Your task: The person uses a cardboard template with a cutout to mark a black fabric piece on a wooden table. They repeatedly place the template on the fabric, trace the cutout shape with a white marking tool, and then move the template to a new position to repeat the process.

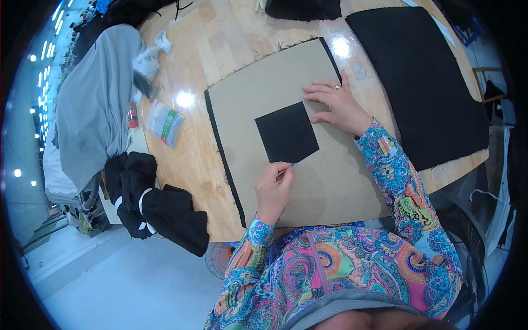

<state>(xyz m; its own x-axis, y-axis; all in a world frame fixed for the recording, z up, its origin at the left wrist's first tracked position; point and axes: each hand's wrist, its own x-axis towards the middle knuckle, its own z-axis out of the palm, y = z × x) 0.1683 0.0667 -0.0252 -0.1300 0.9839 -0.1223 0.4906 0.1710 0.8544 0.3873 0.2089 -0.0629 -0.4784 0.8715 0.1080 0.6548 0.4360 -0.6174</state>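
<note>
A beige sheet (242,121) lies on the table over black cloth, whose edges (223,159) show along its sides. In the sheet's middle is a black pocket-shaped area (286,132) with a pointed lower edge; I cannot tell whether it is a cut-out or a piece on top. My left hand (273,190) pinches a thin pen-like tool (281,175), mostly hidden by the fingers, its tip at the area's lower edge. My right hand (342,106) lies on the sheet at the area's upper right, fingers spread, holding nothing.
Black cloth panels (423,88) lie stacked at the right. On the left are a plastic packet (164,124), a small red-labelled item (132,115), grey cloth (99,104) and a tied black cloth bundle (165,206) hanging past the table edge. More black cloth (302,8) sits at the far edge.
</note>
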